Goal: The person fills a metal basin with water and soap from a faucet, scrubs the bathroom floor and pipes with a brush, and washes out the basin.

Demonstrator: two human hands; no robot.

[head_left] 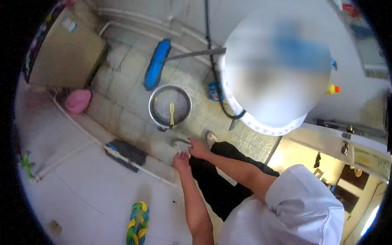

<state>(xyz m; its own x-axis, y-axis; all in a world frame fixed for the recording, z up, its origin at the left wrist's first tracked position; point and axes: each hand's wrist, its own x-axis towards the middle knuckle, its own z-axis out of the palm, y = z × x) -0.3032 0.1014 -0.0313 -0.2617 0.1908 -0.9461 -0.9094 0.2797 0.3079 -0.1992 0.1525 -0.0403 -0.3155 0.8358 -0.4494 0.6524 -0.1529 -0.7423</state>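
My left hand [181, 161] is low in front of my black trousers, its fingers bent towards a small pale and dark grey item [181, 145]. My right hand [198, 148] is close beside it, with its fingertips at the dark edge of the same item. Blur hides what this item is, and my fingers partly cover it. Beyond my hands stands a round metal basin [152, 112] on the tiled floor. A pale yellow brush [172, 109] lies in it, its handle end at the near rim by a dark loop.
A blue mop head [157, 64] lies past the basin, near a blue packet [214, 92]. A large white round tub [269, 130] stands right. Left are a pink basin [78, 101], a cardboard box [65, 51], a dark brush head [127, 154] and a yellow-green braid [138, 223].
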